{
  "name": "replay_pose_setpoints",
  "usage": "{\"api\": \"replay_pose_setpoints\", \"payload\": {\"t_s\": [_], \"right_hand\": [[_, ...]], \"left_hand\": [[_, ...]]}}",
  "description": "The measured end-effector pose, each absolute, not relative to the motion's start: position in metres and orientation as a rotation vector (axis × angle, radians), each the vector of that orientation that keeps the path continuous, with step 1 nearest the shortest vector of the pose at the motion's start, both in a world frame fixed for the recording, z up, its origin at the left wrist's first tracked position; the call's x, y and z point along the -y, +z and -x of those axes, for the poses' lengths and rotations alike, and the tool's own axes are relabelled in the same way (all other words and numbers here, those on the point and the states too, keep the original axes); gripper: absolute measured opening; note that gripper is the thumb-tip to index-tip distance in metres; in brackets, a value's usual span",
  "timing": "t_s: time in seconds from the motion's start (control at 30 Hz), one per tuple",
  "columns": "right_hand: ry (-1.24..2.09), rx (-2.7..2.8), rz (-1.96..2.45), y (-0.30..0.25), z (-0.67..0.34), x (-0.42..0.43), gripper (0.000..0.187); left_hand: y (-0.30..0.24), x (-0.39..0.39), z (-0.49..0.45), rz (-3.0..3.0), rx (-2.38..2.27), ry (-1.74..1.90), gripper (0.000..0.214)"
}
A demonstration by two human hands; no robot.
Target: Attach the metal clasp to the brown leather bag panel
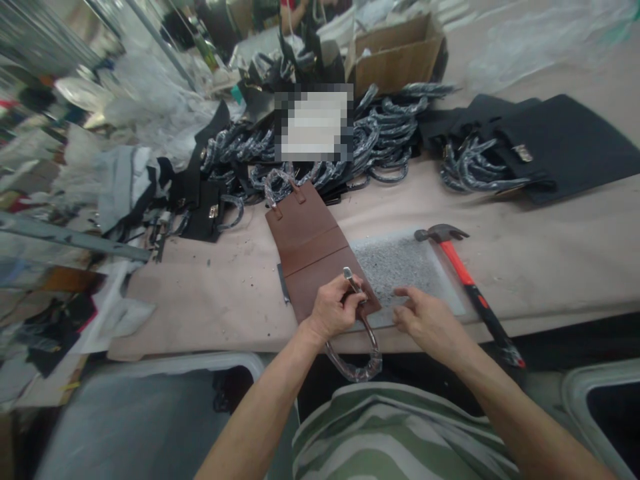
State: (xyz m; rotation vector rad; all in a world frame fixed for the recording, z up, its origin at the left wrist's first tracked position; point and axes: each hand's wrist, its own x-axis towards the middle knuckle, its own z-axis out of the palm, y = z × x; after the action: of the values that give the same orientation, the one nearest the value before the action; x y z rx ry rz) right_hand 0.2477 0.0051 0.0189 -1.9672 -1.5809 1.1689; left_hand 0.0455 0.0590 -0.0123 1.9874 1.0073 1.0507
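A brown leather bag piece lies flat on the table, a plastic-wrapped handle at its far end. My left hand is closed on a small metal tool pressed at the piece's near edge, where another wrapped handle hangs over the table's front. My right hand rests beside it, fingers bent and close together, fingertips on the edge of a speckled grey pad. Whether it holds anything small is hidden.
A hammer with a red and black grip lies right of the pad. A heap of wrapped black handles, black bag pieces and a cardboard box fill the far side. Cloth and clutter lie at left.
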Motion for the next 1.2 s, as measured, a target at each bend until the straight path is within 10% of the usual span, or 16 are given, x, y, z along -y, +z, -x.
{"api": "replay_pose_setpoints", "payload": {"t_s": [0.27, 0.6, 0.9, 1.2], "right_hand": [[1.021, 1.407, 2.112, 0.009, -0.287, 0.008, 0.039], [0.047, 1.762, 2.356, 0.007, -0.326, 0.018, 0.037], [0.656, 1.806, 2.477, -0.007, -0.351, -0.008, 0.037], [0.548, 1.793, 2.433, -0.003, -0.349, -0.03, 0.03]], "left_hand": [[-0.015, -0.056, -0.047, -1.991, -1.049, 1.042, 0.01], [-0.017, -0.053, -0.047, -2.107, -0.974, 1.055, 0.012], [-0.021, -0.053, -0.047, -2.118, -0.949, 0.949, 0.014], [-0.018, -0.051, -0.049, -2.041, -0.949, 0.973, 0.017]]}}
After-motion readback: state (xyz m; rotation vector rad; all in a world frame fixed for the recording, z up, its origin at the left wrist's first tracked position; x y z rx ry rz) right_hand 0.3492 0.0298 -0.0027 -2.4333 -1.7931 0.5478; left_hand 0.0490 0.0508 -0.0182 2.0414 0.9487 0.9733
